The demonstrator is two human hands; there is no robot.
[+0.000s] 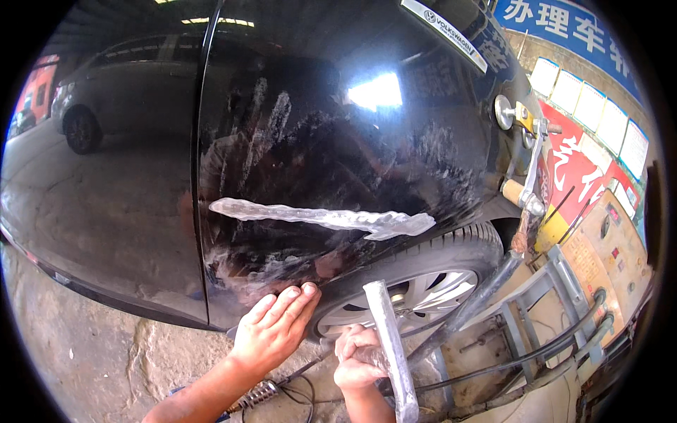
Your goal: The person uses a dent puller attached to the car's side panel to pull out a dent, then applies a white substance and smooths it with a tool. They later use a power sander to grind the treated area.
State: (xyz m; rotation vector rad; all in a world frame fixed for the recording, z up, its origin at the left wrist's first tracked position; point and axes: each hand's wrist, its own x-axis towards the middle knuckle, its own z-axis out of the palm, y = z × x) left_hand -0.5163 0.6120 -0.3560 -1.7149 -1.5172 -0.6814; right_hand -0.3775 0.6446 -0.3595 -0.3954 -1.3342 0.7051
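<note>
The person's right hand [360,356] is curled into a fist at a long grey metal tool [392,352], a straight, narrow bar with a whitish, worn surface; the part inside the grip is hidden. It stands tilted, top end toward the wheel. The left hand [273,328] is flat, holding nothing, its fingers straight and close together, the fingertips resting on the lower part of the black car panel [324,155], just left of the wheel arch.

Beneath the forearms, one coiled metal piece [259,395] lies near dark cable on rough, stained concrete floor [113,345].

The panel is glossy and curved, with chalky smears and one long, ragged, silvery-grey strip [303,215] running across it above both hands. One wheel [425,287] shows a treaded rubber tyre and silver spokes.

To the right stands one jointed metal arm [534,161] with a tan grip. Beyond it are one beige control box [599,243] and, on the wall, five pale sheets [589,104] below one blue banner [571,32].
</note>
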